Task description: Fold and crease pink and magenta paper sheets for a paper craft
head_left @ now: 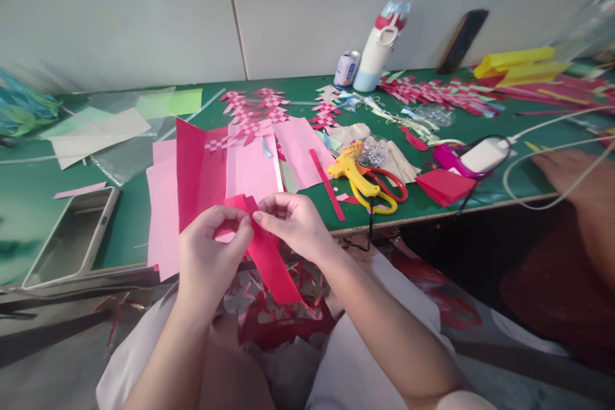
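Two bare hands, both closed in thumb-and-finger pinches: left hand (214,256) and right hand (300,224) meet at the upper end of a red paper strip (273,269). Handling, as judged: keep pinches close together, square the edges before pressing, crease lightly first, then firm with a thumbnail; let the tail hang untwisted. Strip lies between and below the hands, near the table's (127,224) front edge; long axis runs 11 to 5 o'clock, free end toward 5, sloping to the wearer's lap. Beneath, at 6 o'clock, a red container (259,333) with paper scraps. Farther out: red sheet (192,173) at 10–11, yellow glue gun (354,173) at 2, scissors (394,206) near 3.
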{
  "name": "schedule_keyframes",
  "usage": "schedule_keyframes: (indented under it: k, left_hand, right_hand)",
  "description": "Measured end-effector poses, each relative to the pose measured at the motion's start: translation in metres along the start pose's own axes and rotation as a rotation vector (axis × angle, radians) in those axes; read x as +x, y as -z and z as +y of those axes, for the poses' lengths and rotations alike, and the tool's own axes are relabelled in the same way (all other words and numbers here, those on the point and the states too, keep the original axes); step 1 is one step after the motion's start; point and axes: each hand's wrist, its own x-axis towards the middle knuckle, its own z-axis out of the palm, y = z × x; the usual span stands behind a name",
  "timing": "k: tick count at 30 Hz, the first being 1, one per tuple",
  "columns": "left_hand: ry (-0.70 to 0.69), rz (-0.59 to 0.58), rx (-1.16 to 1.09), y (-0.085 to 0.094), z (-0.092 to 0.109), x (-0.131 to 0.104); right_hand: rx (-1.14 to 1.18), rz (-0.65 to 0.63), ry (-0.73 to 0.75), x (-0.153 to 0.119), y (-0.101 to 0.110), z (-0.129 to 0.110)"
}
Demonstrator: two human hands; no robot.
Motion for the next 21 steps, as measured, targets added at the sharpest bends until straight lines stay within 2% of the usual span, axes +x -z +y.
schedule_keyframes:
  k: [13, 21]
  left_hand:
    - [-0.217, 0.028, 0.078, 0.0014, -0.0012, 0.0019]
    - [-0.202, 0.010, 0.061, 0.0021, -0.0008, 0.0034]
  right_hand:
    - [-0.045, -0.040, 0.007, 0.0005, 0.0006, 0.0038]
    - [-0.014, -0.061, -0.018, 0.0001, 0.0004, 0.0046]
